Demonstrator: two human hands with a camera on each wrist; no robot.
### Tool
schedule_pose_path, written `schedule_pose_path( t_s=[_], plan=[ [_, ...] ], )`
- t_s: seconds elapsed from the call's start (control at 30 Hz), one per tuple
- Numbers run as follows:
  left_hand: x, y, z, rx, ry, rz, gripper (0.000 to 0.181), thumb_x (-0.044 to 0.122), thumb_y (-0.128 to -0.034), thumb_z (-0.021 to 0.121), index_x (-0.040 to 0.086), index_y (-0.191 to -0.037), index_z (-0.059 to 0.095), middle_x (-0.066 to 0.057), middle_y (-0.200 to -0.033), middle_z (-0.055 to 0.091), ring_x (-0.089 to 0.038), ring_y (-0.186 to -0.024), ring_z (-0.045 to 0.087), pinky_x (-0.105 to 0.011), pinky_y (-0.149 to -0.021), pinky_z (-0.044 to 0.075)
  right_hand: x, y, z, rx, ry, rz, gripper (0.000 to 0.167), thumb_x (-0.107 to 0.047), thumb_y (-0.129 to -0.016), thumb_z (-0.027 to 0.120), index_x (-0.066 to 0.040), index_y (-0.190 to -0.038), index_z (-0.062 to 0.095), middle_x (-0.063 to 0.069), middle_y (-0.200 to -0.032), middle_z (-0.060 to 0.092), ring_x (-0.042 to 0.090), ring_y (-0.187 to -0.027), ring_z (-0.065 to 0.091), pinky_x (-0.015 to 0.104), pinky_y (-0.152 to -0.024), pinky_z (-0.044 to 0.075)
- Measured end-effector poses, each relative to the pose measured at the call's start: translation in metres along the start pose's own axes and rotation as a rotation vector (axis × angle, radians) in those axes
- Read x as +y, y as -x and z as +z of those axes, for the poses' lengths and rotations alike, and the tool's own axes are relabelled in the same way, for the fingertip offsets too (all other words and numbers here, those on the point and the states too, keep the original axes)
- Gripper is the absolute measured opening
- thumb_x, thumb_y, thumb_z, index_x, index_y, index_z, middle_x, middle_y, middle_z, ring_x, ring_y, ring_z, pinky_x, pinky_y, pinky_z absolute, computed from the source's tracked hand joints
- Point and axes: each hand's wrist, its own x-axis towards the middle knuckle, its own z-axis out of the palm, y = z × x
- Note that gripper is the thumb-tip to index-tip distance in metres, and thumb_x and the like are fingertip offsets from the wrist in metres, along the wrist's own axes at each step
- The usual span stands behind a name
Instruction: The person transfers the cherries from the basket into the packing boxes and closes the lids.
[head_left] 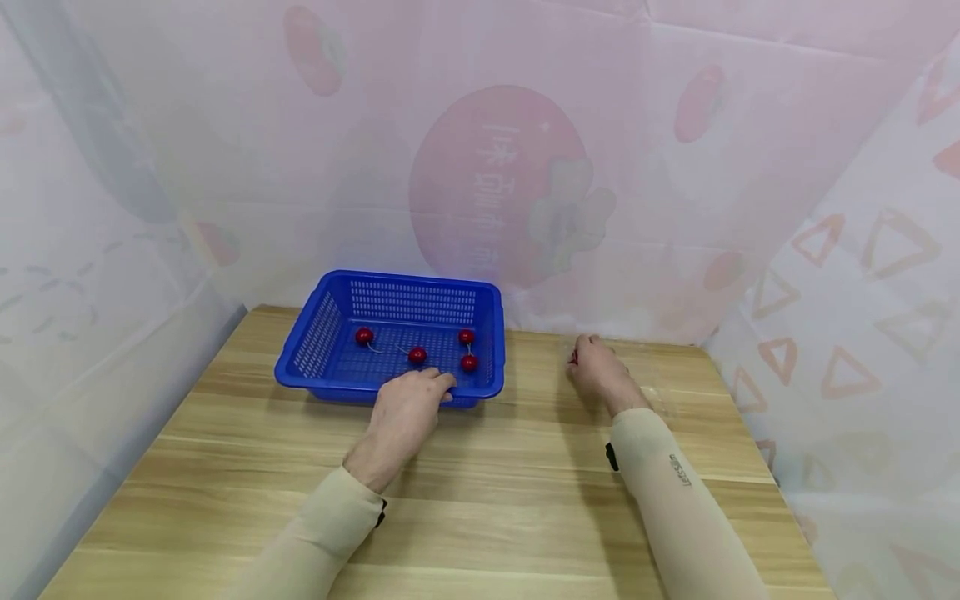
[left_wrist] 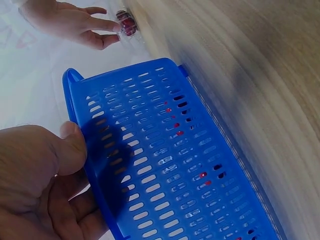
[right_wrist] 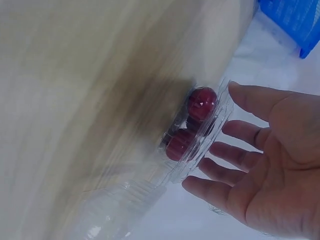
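A blue plastic basket (head_left: 390, 388) with slotted walls stands on the table, and several red cherries (head_left: 417, 355) with stems lie apart inside it. My left hand (head_left: 408, 404) grips its near rim; in the left wrist view the thumb (left_wrist: 73, 150) is on the rim and the fingers curl below it. To the right, my right hand (head_left: 600, 371) is over a clear plastic box (right_wrist: 222, 125). Dark red cherries (right_wrist: 201, 104) sit in that box. The right fingers are spread, slightly bent, their tips at the box's edge; whether they touch it is unclear.
The clear lid (right_wrist: 112, 212) lies folded out beside the box on the wooden table (head_left: 510, 500). A pale printed cloth (head_left: 637, 208) hangs behind the table's far edge and along both sides.
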Motion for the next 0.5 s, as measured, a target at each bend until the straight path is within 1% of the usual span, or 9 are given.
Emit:
schedule_pose_path(
  t_s=[0.07, 0.17, 0.3, 0.37, 0.5],
  plan=[
    [0.000, -0.001, -0.001, -0.001, 0.000, 0.001, 0.011, 0.021, -0.1099, 0.082, 0.016, -0.117, 0.089, -0.006, -0.111, 0.090, -0.031, -0.094, 0.086, -0.049, -0.080, 0.074, 0.001, -0.002, -0.004, -0.017, -0.018, 0.004, 0.022, -0.016, -0.120, 0.061, 0.002, -0.133, 0.059, 0.025, -0.137, 0.060, 0.034, -0.114, 0.062, 0.056, -0.101, 0.061],
    [0.001, -0.001, -0.001, 0.000, 0.000, 0.005, 0.011, 0.021, -0.1095, 0.082, 0.015, -0.117, 0.089, -0.006, -0.110, 0.090, -0.031, -0.093, 0.085, -0.049, -0.079, 0.074, 0.002, -0.004, -0.009, -0.040, -0.034, 0.008, 0.025, -0.016, -0.120, 0.060, 0.004, -0.136, 0.058, 0.025, -0.138, 0.058, 0.035, -0.116, 0.062, 0.056, -0.103, 0.061],
    [0.001, -0.001, -0.001, 0.011, -0.008, 0.010, 0.009, 0.020, -0.1086, 0.084, 0.016, -0.115, 0.089, -0.005, -0.107, 0.089, -0.029, -0.090, 0.085, -0.046, -0.076, 0.073, 0.005, -0.009, -0.012, -0.038, -0.048, 0.022, 0.027, -0.012, -0.119, 0.060, 0.007, -0.138, 0.057, 0.027, -0.139, 0.059, 0.038, -0.122, 0.064, 0.056, -0.109, 0.061],
    [0.000, -0.001, 0.000, 0.014, -0.014, 0.011, 0.009, 0.021, -0.1082, 0.085, 0.016, -0.114, 0.089, -0.004, -0.106, 0.089, -0.028, -0.088, 0.084, -0.045, -0.075, 0.073, 0.009, -0.015, -0.011, -0.033, -0.061, 0.027, 0.027, -0.010, -0.119, 0.060, 0.008, -0.139, 0.056, 0.028, -0.138, 0.059, 0.039, -0.122, 0.064, 0.055, -0.109, 0.061],
    [-0.001, -0.001, 0.001, 0.014, -0.019, 0.011, 0.009, 0.021, -0.1078, 0.085, 0.016, -0.114, 0.089, -0.004, -0.105, 0.089, -0.027, -0.086, 0.084, -0.043, -0.073, 0.072, 0.010, -0.018, -0.013, -0.040, -0.090, 0.036, 0.031, -0.011, -0.120, 0.062, 0.009, -0.143, 0.055, 0.028, -0.138, 0.059, 0.040, -0.123, 0.064, 0.055, -0.108, 0.062]
  ],
)
